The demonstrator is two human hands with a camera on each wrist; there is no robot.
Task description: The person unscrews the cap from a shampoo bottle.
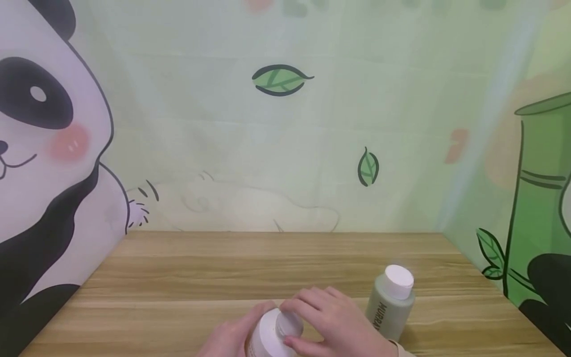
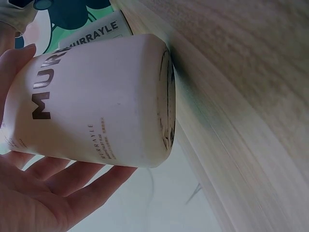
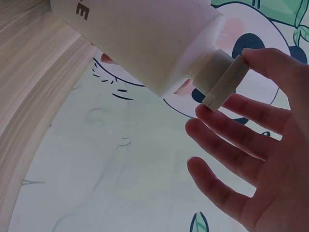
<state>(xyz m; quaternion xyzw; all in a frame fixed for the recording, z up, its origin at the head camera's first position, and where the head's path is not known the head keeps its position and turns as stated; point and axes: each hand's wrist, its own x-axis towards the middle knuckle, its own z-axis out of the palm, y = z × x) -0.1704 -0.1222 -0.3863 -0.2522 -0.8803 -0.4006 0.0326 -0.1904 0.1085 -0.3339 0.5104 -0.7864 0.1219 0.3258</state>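
Observation:
A white bottle (image 1: 266, 333) with dark MURRAYLE lettering is held up by my left hand (image 1: 227, 338). In the left wrist view, the fingers and thumb (image 2: 17, 65) wrap around its upper body. Its underside shows there, close over the wooden table. My right hand (image 1: 341, 322) pinches the white cap (image 3: 227, 83) between the thumb and fingertips, at the mouth of the bottle's neck (image 3: 211, 68). The other fingers of that hand spread loosely beside it. From the head view, the lower part of the bottle is cut off by the frame edge.
A grey-green bottle (image 1: 390, 310) with a white cap stands upright on the table (image 1: 200, 267), just right of my right hand. Behind the table hangs a pale green backdrop (image 1: 214, 124) printed with pandas, leaves and bamboo; it also closes off both sides.

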